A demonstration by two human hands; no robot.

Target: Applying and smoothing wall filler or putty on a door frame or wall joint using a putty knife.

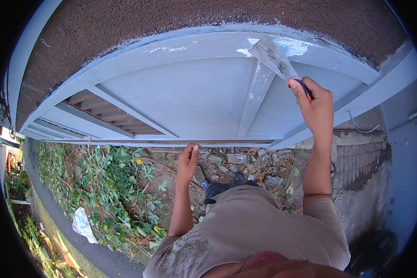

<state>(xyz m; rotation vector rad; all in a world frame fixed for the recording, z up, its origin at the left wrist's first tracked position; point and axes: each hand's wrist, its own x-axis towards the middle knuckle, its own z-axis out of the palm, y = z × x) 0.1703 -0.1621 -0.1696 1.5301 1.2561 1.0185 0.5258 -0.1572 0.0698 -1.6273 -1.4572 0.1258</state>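
Note:
My right hand point(314, 103) is closed around the black and orange handle of a putty knife point(272, 56). The wide, smeared metal blade lies against the upper rail point(208, 45) of a grey-blue painted panel frame point(190, 88), over a fresh white patch point(292, 46). More white marks show on the rail further left and on the upright bar point(256, 95) below the blade. Down at the frame's lower edge, my left hand point(188, 160) has its fingers curled up close to that edge. What it holds there, if anything, is hidden.
Rough brown wall point(171, 16) runs above the frame. Slatted openings point(111, 113) break the panel on the left. Below are leafy plants point(111, 185), rubble point(236, 158) and a crumpled plastic bag point(82, 224). A metal hook point(363, 126) and blue door point(405, 176) stand at the right.

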